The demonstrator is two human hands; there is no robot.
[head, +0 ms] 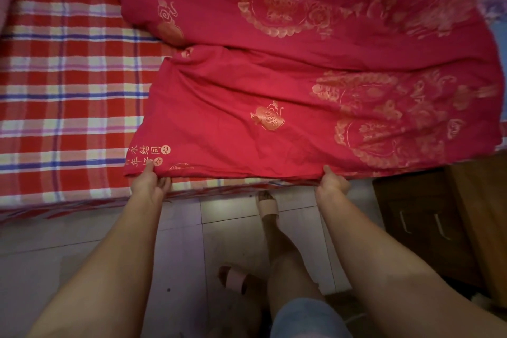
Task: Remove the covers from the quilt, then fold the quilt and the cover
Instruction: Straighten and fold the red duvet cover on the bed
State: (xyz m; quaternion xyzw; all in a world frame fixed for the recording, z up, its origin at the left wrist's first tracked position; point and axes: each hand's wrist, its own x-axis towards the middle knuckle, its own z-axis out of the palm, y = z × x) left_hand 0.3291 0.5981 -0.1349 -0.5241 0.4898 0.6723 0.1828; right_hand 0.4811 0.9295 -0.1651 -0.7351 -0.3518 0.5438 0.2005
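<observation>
— What is shown in the head view?
— A red cover [247,118] printed with gold medallions and characters is spread over the right part of a bed [82,210], on a plaid sheet [68,77]. A crease is seen across its middle, where one layer is laid over another.
— Where is the near hem?
— It is laid along the bed's near edge, and it is held there at two places, well apart.
— How is the left grip [149,182] set?
— It is closed on the hem near the cover's left corner. The thumb is pressed on top beside the printed characters, and the fingers are curled beneath the edge.
— And the right grip [332,182]?
— The hem is pinched there likewise, thumb above and fingers tucked under. The fingertips are hidden by the cloth.
— What else is seen?
— A tiled floor [233,228] is seen below the bed, with two feet in pale slippers [267,207] on it. A wooden cabinet [428,214] with metal handles is placed to the right, just beside the bed, and the cover's right edge is draped near its top.
</observation>
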